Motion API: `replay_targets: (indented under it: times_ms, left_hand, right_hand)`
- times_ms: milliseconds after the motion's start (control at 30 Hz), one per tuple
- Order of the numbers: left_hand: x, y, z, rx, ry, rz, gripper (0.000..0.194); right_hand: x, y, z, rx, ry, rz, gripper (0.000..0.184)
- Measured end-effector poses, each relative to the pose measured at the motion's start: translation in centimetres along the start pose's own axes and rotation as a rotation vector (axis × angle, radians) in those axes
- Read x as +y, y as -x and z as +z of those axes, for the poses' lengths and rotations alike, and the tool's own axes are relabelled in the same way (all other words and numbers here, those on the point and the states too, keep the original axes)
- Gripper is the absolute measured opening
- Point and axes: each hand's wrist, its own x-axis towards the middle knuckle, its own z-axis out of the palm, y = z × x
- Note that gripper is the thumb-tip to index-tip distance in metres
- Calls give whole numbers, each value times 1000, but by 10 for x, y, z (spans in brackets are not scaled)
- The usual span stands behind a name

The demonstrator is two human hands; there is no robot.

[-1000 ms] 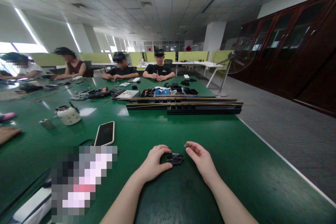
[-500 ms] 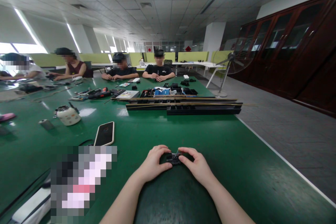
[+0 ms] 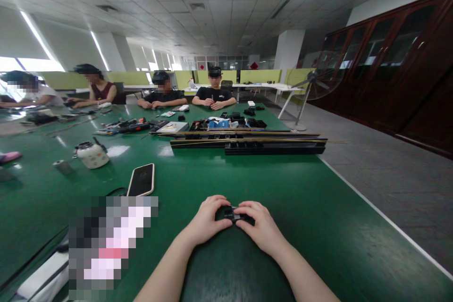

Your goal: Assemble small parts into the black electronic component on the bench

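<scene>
The small blk. part point(image 3: 231, 215) is betw. both hands, above or on the green table point(image 3: 198, 177); which one, I cannot tell. L. hand point(image 3: 208, 217), at its 9 o'clock, holds it betw. thumb and fingers. R. hand point(image 3: 261, 226), at approx. 4 o'clock, also grasps it w/ thumb and fingertips. Phone point(image 3: 141, 180) lies at 10 o'clock, blk. rails point(image 3: 276, 150) farther, toward 12.

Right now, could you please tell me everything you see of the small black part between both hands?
The small black part looks like plastic, irregular in outline, with a greyer patch near its middle. It seems to rest on the green table. The left grip holds its left side between thumb and fingers; the right grip spans its right side, hiding some of it. Finer details are too small.
</scene>
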Motion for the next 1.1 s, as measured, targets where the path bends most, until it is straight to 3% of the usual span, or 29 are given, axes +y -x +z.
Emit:
replay_targets:
  times_ms: [333, 1100]
  left_hand:
    - [-5, 0, 3, 6, 4, 5, 38]
    - [-3, 1, 3, 15, -4, 22, 39]
  right_hand:
    - [-3, 1, -2, 17, -36, 32, 39]
    - [-3, 2, -3, 12, -57, 64, 39]
